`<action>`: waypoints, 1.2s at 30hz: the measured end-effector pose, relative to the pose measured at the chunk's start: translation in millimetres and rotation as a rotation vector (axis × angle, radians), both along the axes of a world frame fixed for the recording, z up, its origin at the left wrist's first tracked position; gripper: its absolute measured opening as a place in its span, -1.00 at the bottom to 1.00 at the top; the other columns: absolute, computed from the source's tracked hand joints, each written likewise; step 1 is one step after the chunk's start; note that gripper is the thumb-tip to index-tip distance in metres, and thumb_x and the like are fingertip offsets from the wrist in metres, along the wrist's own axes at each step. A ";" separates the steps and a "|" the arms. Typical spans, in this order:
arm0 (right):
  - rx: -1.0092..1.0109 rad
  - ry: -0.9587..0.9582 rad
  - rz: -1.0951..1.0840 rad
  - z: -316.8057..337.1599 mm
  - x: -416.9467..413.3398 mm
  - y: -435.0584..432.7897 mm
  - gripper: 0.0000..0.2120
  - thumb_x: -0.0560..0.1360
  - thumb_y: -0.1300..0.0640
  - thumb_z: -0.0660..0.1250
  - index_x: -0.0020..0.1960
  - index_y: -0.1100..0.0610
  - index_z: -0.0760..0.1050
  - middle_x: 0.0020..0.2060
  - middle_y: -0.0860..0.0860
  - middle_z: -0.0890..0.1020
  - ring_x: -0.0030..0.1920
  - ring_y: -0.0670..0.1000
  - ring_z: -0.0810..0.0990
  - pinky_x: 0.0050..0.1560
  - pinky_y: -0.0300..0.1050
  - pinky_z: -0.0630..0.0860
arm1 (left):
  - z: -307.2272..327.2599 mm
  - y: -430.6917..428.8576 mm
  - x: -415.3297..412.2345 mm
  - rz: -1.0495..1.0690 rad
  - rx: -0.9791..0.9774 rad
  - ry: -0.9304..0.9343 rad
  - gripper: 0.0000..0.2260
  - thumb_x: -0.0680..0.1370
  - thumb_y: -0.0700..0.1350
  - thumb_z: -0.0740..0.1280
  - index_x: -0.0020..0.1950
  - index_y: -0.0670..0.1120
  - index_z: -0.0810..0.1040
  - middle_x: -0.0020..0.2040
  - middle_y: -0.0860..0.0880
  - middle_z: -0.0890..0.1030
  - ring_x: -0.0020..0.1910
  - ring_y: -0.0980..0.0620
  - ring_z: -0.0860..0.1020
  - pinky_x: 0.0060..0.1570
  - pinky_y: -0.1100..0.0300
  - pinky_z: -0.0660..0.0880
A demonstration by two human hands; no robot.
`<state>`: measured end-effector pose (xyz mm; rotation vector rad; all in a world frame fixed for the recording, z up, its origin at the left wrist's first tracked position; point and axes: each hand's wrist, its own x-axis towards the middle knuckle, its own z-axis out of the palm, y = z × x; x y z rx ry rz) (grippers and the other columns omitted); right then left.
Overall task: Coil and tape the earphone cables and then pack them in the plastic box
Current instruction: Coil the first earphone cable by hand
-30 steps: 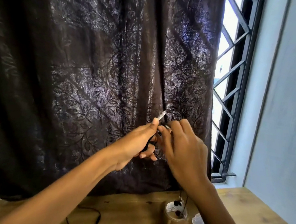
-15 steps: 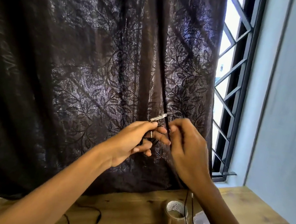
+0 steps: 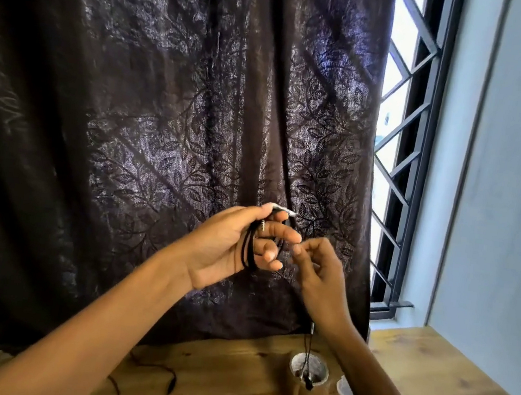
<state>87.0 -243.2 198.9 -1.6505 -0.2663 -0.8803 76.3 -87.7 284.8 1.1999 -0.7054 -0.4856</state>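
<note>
The thin black earphone cable (image 3: 249, 250) is looped around the left hand (image 3: 233, 243), its tail apparently pinched by the half-curled right hand (image 3: 321, 278) and hanging down towards the table (image 3: 228, 382).

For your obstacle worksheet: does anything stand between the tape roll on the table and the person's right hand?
Nothing solid does. The right hand is raised above the tape roll; only the black earphone cable dangles between them, its earbuds hanging at the roll's opening.
</note>
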 end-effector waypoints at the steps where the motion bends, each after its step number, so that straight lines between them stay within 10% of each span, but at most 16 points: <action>1: 0.011 0.029 0.034 -6.3 1.5 4.2 -0.89 0.56 0.23 0.22 -0.15 0.19 0.38 -0.39 0.04 0.46 -0.50 -0.11 0.38 -0.51 -0.28 0.35 | -0.1 -2.2 1.7 0.005 -0.039 0.007 -0.75 0.62 -0.10 0.06 -0.05 -0.18 0.48 -0.26 -0.11 0.67 -0.52 0.09 0.54 -0.38 0.16 0.60; 11: -0.344 0.163 0.083 -54.8 -12.4 29.4 -0.67 0.62 0.16 0.05 0.29 -0.17 0.30 -0.27 -0.16 0.56 -0.46 -0.16 0.44 -0.36 -0.26 0.33 | 5.5 -9.9 27.1 0.289 -0.122 -0.101 -0.74 0.65 -0.02 -0.02 -0.04 -0.07 0.40 -0.07 -0.02 0.70 -0.06 0.00 0.67 0.26 -0.06 0.38; 14: -0.586 0.229 0.051 -48.6 -27.1 30.8 -0.45 0.62 0.13 0.04 0.33 -0.45 -0.07 -0.25 -0.21 0.50 -0.31 -0.16 0.46 -0.21 -0.23 0.39 | 2.9 -8.8 32.6 0.353 -0.126 -0.103 -0.75 0.65 -0.02 -0.03 -0.04 -0.06 0.39 -0.08 0.00 0.70 0.00 0.02 0.65 0.35 -0.10 0.30; 20: -0.990 0.258 -0.072 -20.1 -60.5 28.1 -0.12 0.47 0.33 0.09 0.34 -0.22 -0.50 0.20 -0.06 0.47 0.02 0.15 0.56 0.00 0.05 0.49 | -6.9 -6.3 41.4 0.453 -0.090 -0.188 -0.77 0.66 -0.02 -0.07 -0.03 -0.04 0.33 0.07 0.02 0.62 0.26 -0.06 0.50 0.41 -0.12 0.20; 23: -1.055 0.020 -0.236 -7.1 -60.3 21.9 -0.27 0.44 0.32 0.17 0.50 0.02 -0.09 0.15 0.00 0.59 -0.07 0.07 0.64 -0.18 -0.01 0.56 | -11.2 -4.8 44.6 0.468 -0.042 -0.229 -0.77 0.65 -0.02 -0.08 0.07 -0.08 0.30 0.16 0.01 0.57 0.29 -0.05 0.47 0.42 -0.10 0.18; 27: -1.085 -0.225 -0.358 19.3 -57.3 11.2 -0.64 0.38 0.29 0.39 0.07 0.05 0.35 -0.26 -0.05 0.66 -0.38 0.00 0.62 -0.54 -0.06 0.51 | -16.3 -5.4 45.9 0.486 0.045 -0.285 -0.73 0.65 -0.01 -0.07 0.25 -0.12 0.25 0.15 0.04 0.59 0.23 0.02 0.52 0.43 -0.04 0.20; 36: -1.079 -0.320 -0.366 109.4 -63.4 7.9 -0.90 0.37 0.12 0.47 -0.16 0.00 0.58 -0.31 -0.09 0.60 -0.32 -0.09 0.51 -0.24 -0.07 0.57 | -14.2 -13.7 23.1 0.260 0.098 -0.270 -0.77 0.63 -0.26 0.01 0.11 -0.14 0.44 -0.31 -0.08 0.53 -0.30 0.19 0.60 0.28 0.09 0.34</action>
